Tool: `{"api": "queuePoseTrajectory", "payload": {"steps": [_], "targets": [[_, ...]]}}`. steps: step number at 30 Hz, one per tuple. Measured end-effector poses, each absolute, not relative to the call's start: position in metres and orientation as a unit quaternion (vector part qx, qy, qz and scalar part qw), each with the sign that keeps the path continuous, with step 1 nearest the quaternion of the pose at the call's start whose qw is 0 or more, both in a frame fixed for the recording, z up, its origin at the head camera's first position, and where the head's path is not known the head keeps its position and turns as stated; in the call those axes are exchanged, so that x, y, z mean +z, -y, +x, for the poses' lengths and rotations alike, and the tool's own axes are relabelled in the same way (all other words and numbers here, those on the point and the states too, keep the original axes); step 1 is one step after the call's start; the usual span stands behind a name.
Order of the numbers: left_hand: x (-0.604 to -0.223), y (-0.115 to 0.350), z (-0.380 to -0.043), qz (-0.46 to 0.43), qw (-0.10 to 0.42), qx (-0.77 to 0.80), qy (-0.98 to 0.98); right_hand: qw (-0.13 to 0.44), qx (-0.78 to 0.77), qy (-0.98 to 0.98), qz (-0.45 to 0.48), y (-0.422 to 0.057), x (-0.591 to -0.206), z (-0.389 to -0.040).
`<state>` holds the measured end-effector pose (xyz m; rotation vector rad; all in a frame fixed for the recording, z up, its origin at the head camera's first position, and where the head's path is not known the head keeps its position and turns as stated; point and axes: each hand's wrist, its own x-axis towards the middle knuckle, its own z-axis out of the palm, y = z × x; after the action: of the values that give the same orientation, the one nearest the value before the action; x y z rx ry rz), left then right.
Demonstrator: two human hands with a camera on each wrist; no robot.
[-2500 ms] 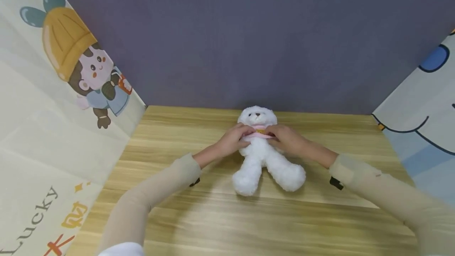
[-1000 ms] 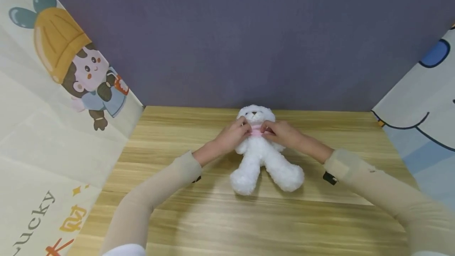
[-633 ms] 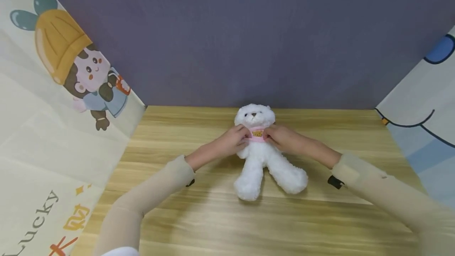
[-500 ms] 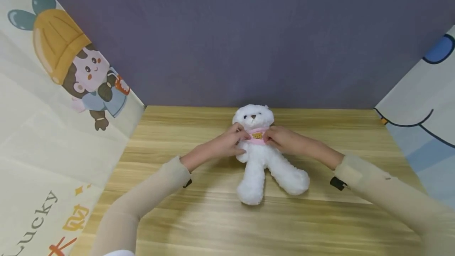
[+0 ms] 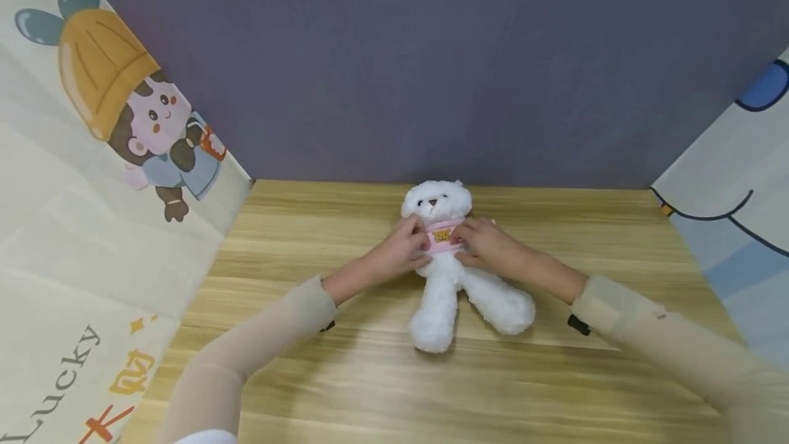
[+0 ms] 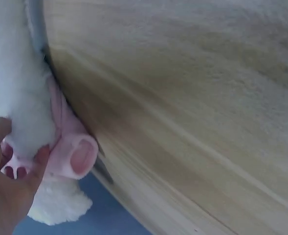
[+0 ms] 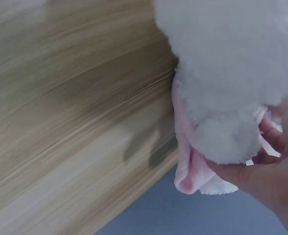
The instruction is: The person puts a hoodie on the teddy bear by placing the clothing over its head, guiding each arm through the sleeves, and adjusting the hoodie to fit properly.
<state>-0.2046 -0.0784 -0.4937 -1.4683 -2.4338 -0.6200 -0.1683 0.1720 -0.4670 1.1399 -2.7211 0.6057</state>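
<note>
A white teddy bear (image 5: 436, 307) lies on its back, head toward the dark wall. Across its chest sits a small pink shirt (image 5: 440, 247) with a brown bear print. My left hand (image 5: 396, 252) grips the shirt's left side, fingertips by the print; my right hand (image 5: 494, 251) holds the opposite side. In the left wrist view, the thumb touches a furry white arm (image 6: 31, 129), and an empty pink sleeve (image 6: 77, 155) sticks out beside it. In the right wrist view, the fingers bend round a white paw (image 7: 227, 139) and pink cloth (image 7: 185, 161) hangs below; some fingertips are hidden.
The wood-grain table (image 5: 370, 389) ends at a dark grey-purple wall (image 5: 394, 67) just behind the bear's head. Pale printed side panels stand left (image 5: 92, 245) and right (image 5: 740, 177), angled along the table's edges.
The shirt, bunched a second ago, is now spread down the chest with its print showing. The bear's head has shifted slightly left. Both hands have stayed at the shirt's sides.
</note>
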Motion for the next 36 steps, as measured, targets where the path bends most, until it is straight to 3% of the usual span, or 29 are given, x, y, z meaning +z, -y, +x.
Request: {"api": "queuePoseTrajectory", "payload": {"steps": [3, 10, 14, 19, 26, 36], "targets": [[-0.496, 0.074, -0.204, -0.497, 0.131, -0.194, 0.836, 0.047, 0.205, 0.903, 0.374, -0.175, -0.467, -0.168], [-0.491, 0.09, -0.208, -0.386, -0.063, -0.332, 0.858, 0.04, 0.214, 0.903, 0.37, -0.18, -0.473, -0.17], [-0.494, 0.093, -0.214, -0.35, -0.105, -0.392, 0.844, 0.029, 0.221, 0.909, 0.352, -0.181, -0.475, -0.17], [-0.5, 0.09, -0.22, -0.345, -0.092, -0.399, 0.845, 0.027, 0.226, 0.91, 0.346, -0.184, -0.478, -0.172], [-0.506, 0.076, -0.221, -0.429, -0.027, -0.335, 0.839, 0.032, 0.23, 0.911, 0.34, -0.19, -0.484, -0.167], [-0.508, 0.073, -0.206, -0.384, -0.002, -0.344, 0.857, 0.038, 0.243, 0.909, 0.337, -0.188, -0.49, -0.164]]}}
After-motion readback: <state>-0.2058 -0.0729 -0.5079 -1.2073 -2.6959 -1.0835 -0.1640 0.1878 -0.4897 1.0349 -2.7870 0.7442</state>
